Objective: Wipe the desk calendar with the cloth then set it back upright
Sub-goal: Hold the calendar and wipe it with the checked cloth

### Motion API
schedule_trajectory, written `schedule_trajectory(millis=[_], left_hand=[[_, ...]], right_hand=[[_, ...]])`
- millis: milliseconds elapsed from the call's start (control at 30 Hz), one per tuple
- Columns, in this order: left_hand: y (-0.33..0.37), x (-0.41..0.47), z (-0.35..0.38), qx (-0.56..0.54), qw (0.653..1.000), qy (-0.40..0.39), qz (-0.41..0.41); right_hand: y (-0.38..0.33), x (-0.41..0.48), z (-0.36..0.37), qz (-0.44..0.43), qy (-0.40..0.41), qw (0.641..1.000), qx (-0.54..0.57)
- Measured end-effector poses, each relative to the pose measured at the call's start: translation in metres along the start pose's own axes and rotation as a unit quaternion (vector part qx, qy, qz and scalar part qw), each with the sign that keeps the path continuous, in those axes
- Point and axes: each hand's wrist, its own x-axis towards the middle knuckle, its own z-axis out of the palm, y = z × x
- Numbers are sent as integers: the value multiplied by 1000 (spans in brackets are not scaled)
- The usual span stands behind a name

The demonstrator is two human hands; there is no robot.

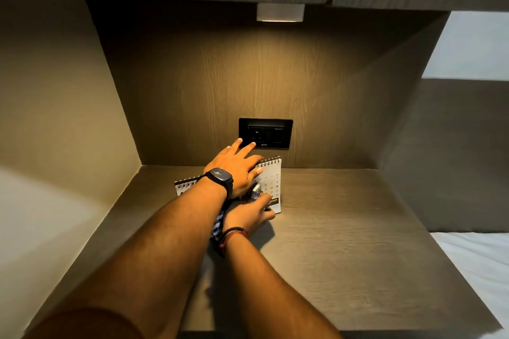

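Note:
A white spiral-bound desk calendar [272,183] stands near the back of the wooden desk [344,250], its date grid facing me. My left hand [237,170], with a dark watch on the wrist, lies over the calendar's top edge, fingers spread behind it and thumb on the front. My right hand [249,215] presses a blue-and-white checked cloth [218,224] against the lower front of the page. The arms hide the middle of the calendar; its left end shows beside my left forearm.
A black wall socket panel [265,133] sits on the back panel just above the calendar. A small lit lamp [280,12] hangs under the overhead cabinets. Side walls close the niche on the left and right. A white bed sheet [479,264] lies past the desk's right edge.

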Motion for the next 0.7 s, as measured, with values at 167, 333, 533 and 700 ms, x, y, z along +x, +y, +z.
schedule_trajectory(millis=[167,333,533,700], left_hand=[[-1,1,2,3,1000,12,3],[-1,0,1,-1,1000,5,-3],[0,-3,-2,7,999,36,6],[-4,-3,-4,31,998,62,1]], right_hand=[[21,-7,-5,-80,-32,996,-10],[10,9,-7,-37,-14,999,9],[32,1,-22,-201,-94,967,-123],[30,34,-60,-213,-52,966,-135]])
